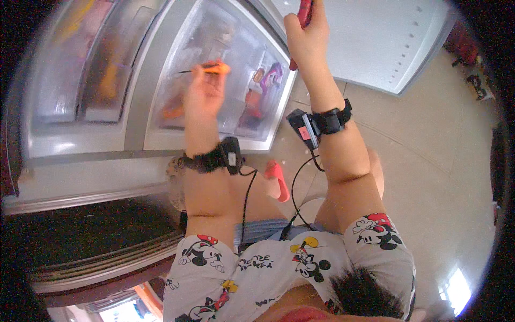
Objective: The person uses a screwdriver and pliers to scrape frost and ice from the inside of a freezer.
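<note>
My left hand (205, 94) is raised in front of an open fridge compartment, with its fingers closed. An orange and black tool (219, 68) shows at the fingertips, and a thin dark shaft points left from it; motion blur hides its exact kind. Behind that hand stand clear drawers (247, 48) with colourful packages (270, 78) inside. Higher up and to the right, my right hand (310, 32) is wrapped round a long red object (304, 13). Its lower end shows below the hand, beside the pale door panel (375, 40). What kind of object it is, I cannot tell.
More clear bins (104, 94) sit in the compartment at the left. A dark recess with ridged edging (96, 231) lies below them. Tiled floor (424, 145) spreads to the right, and a red slipper (277, 180) is on my foot. Cables hang from the black wrist straps (332, 119).
</note>
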Tool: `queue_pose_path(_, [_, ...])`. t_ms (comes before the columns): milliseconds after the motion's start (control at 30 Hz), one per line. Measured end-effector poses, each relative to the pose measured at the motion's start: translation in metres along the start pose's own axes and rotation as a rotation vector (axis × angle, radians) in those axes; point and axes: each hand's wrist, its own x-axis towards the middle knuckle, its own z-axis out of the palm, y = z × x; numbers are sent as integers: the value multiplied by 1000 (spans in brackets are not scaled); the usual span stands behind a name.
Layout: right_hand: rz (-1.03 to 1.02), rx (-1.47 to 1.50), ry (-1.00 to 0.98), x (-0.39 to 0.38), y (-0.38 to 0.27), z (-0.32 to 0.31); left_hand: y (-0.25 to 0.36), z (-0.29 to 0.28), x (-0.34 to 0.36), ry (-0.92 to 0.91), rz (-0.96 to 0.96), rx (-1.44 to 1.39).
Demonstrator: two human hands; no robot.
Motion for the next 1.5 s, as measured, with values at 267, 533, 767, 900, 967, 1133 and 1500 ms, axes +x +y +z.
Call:
queue_pose_path(267, [780,609,-196,-21,39,-22,-69,72,-35,-285,-8,805])
queue_pose_path(533, [1240,800,-330,-86,95,-22,-75,54,-50,-362,132,1107])
queue_pose_path(767, [1067,917,-75,-50,74,11,-87,52,-38,-369,917,1340])
queue_pose_path(900, [1026,732,-49,-35,61,-19,-110,63,-76,-180,1007,1354])
queue_pose_path(967, [1052,667,-56,-32,57,-26,-133,58,-94,-140,999,1364])
queue_pose_path(1133, [1053,495,-172,-35,69,-33,-170,39,-112,38,844,1258])
queue_pose_path(1500, [1098,502,-345,-29,74,-10,-163,33,-91,190,923,1088])
